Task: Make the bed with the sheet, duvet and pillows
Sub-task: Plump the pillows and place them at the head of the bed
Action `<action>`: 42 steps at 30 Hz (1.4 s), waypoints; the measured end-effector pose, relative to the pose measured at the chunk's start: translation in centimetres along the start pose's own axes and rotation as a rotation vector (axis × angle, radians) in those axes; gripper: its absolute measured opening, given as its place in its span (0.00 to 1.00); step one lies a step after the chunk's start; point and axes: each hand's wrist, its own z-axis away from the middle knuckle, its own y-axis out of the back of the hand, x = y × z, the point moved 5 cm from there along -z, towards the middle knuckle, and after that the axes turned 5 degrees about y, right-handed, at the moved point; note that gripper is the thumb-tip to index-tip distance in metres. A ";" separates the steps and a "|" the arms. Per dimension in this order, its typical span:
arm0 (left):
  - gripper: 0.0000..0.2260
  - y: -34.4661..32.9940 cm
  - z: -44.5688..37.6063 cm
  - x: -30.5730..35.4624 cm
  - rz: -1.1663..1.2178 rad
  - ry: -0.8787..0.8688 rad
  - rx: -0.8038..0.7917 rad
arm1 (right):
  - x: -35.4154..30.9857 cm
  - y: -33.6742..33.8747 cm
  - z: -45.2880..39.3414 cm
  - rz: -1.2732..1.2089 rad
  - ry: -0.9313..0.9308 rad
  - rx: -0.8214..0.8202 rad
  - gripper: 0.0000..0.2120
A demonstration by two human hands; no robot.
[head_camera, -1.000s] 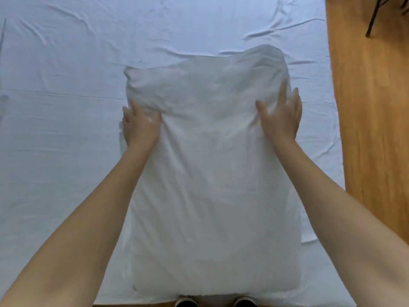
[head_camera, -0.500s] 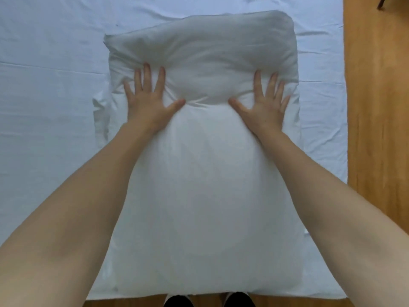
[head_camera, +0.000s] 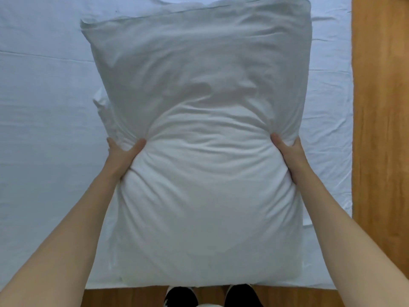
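1 pillow [head_camera: 199,140] (white), gripped by left hand [head_camera: 122,155] and right hand [head_camera: 290,154].

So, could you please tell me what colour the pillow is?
Plain white, no pattern; the pillow shows in the head view.

You're looking straight down at the bed [head_camera: 44,151], which is covered by a white sheet [head_camera: 48,96] that's mostly flat with some soft wrinkles and a long crease running across near the top left. A big white pillow [head_camera: 203,173] sits on the sheet, lengthwise away from you, its near end right at the bed's near edge and its far end almost at the top of the view. A bit of loose white fabric pokes out by the pillow's left side. The wooden floor [head_camera: 380,129] runs along the right of the bed and along the near edge, where your two dark shoes [head_camera: 181,295] stand.
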 end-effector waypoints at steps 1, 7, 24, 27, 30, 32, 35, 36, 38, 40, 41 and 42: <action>0.60 -0.2 -0.5 -0.5 -0.001 0.020 -0.006 | 0.0 -0.4 -0.3 -0.022 0.001 -0.046 0.47; 0.60 -2.2 -3.4 -1.1 0.013 0.051 -0.025 | 1.5 -2.6 -2.7 -0.005 -0.005 -0.139 0.43; 0.43 -5.3 -7.2 -0.7 0.088 0.055 -0.057 | 4.4 -5.6 -8.3 0.213 -0.010 -0.122 0.26; 0.38 -5.1 -6.8 -1.6 0.106 0.070 -0.053 | 3.9 -5.1 -7.0 0.182 -0.065 -0.117 0.32; 0.38 -4.9 -3.8 -2.2 0.060 0.064 -0.004 | 2.8 -4.2 -4.1 0.099 -0.144 -0.121 0.36; 0.39 -4.9 -1.1 -2.1 0.036 0.133 0.029 | 2.1 -3.5 -1.2 0.096 -0.138 -0.113 0.37; 0.36 -3.5 4.2 -3.4 0.011 0.328 0.073 | 1.2 -2.4 4.7 0.040 -0.149 -0.146 0.36; 0.35 -2.8 6.5 -4.4 0.031 0.343 0.076 | 1.1 -1.9 7.3 0.005 -0.160 -0.163 0.35; 0.36 -1.2 11.4 -7.9 0.125 0.283 0.053 | 1.5 -0.8 12.6 -0.004 -0.192 -0.215 0.35; 0.38 0.7 17.3 -12.3 0.144 0.281 0.060 | 2.5 0.1 18.2 -0.015 -0.230 -0.248 0.33; 0.38 1.4 19.9 -14.3 0.157 0.292 0.051 | 3.1 0.4 20.8 -0.027 -0.239 -0.265 0.30; 0.38 2.0 22.1 -15.9 0.177 0.296 0.036 | 3.7 0.6 23.3 -0.038 -0.248 -0.276 0.27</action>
